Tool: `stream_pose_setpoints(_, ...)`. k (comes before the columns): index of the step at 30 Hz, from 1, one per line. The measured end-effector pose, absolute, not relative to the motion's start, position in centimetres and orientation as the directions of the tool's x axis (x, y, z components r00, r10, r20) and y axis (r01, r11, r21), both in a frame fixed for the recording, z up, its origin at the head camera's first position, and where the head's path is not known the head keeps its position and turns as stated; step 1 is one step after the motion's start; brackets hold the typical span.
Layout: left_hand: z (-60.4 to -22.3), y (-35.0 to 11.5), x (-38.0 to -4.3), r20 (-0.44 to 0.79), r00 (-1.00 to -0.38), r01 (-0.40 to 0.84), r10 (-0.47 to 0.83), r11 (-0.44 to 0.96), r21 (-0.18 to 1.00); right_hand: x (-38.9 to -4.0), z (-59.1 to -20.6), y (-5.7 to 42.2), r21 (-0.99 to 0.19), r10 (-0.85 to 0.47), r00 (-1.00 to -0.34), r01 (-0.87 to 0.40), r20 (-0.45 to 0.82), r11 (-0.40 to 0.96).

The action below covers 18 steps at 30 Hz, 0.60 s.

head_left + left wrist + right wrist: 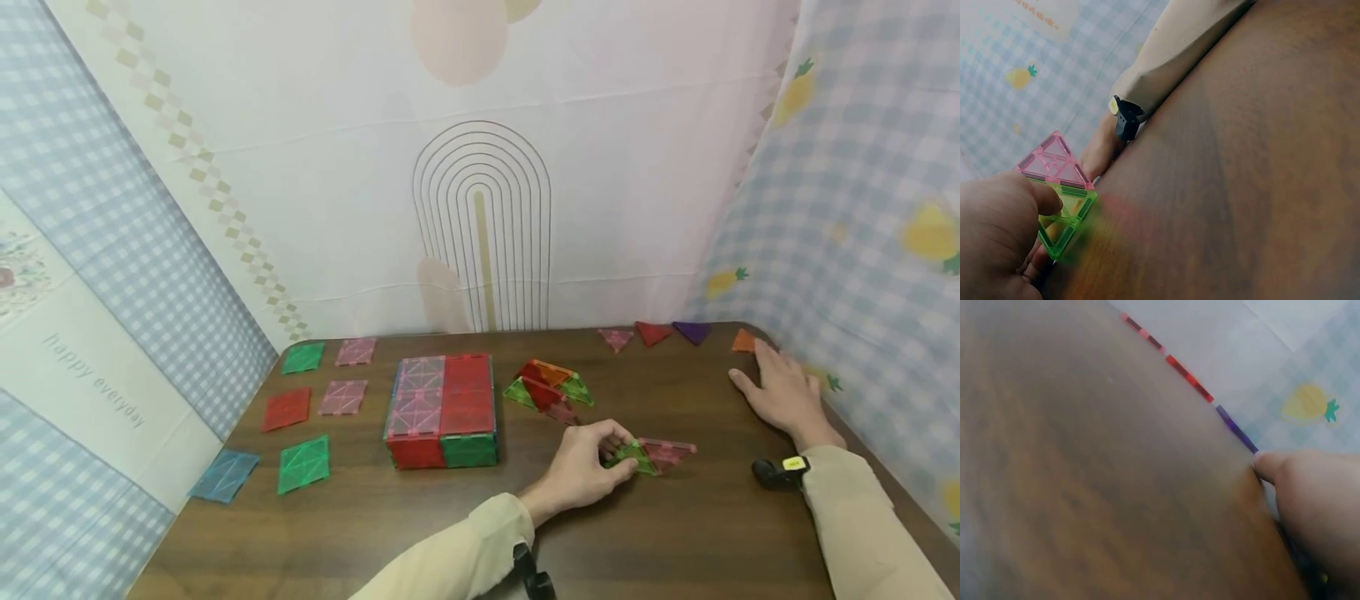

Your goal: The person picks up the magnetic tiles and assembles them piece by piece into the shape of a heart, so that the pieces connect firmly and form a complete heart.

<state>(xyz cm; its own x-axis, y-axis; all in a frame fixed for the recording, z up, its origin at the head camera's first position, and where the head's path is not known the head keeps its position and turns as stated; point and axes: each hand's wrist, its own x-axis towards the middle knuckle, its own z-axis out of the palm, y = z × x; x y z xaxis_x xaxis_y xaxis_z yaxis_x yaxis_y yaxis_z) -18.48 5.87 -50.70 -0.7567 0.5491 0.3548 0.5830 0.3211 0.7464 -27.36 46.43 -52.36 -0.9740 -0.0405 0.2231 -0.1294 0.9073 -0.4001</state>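
Observation:
My left hand (577,471) pinches a light green triangle magnetic tile (636,457) between thumb and fingers. A pink triangle tile (667,452) is joined to it edge to edge; both are tilted in the left wrist view, where the green tile (1069,219) sits under the thumb. At the far right of the table, my right hand (791,396) reaches out with its fingertips at an orange triangle tile (744,341), its thumb spread away. The right wrist view hides the orange tile behind the hand (1313,506).
Purple (692,332), red (653,333) and pink (617,339) triangles line the back edge. Beside my left hand stands a small folded shape (546,385) of red, orange and green triangles. A box of square tiles (442,408) stands mid-table. Several loose squares, including a blue one (225,476), lie left.

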Motion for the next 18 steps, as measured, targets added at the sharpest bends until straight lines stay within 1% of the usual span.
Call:
stream_pose_setpoints(3,-50.7,5.9,-18.5,0.359,-0.753,0.587,0.551,0.318,0.744,-26.9,-52.4,46.1,-0.41,-0.028,-0.974,-0.12,0.223,0.904)
stream_pose_setpoints(8,-50.8,5.9,-18.5,0.368,-0.75,0.595,0.55,0.315,0.74,-26.3,-52.2,45.2,-0.471,0.035,-0.933,-0.148,0.357,0.87)
stream_pose_setpoints(12,-50.8,5.9,-18.5,0.386,-0.744,0.608,0.546,0.314,0.729,-26.2,-52.2,44.9,-0.458,0.023,-0.901,-0.197,0.432,0.867)
stream_pose_setpoints(15,-50.9,6.0,-18.6,0.399,-0.74,0.621,0.541,0.323,0.714,-25.9,-52.1,44.6,-0.469,0.001,-0.9,-0.226,0.436,0.854)
stream_pose_setpoints(18,-51.1,6.0,-18.6,0.407,-0.737,0.63,0.539,0.329,0.704,-25.3,-51.9,44.4,-0.526,0.007,-0.913,-0.229,0.408,0.819)
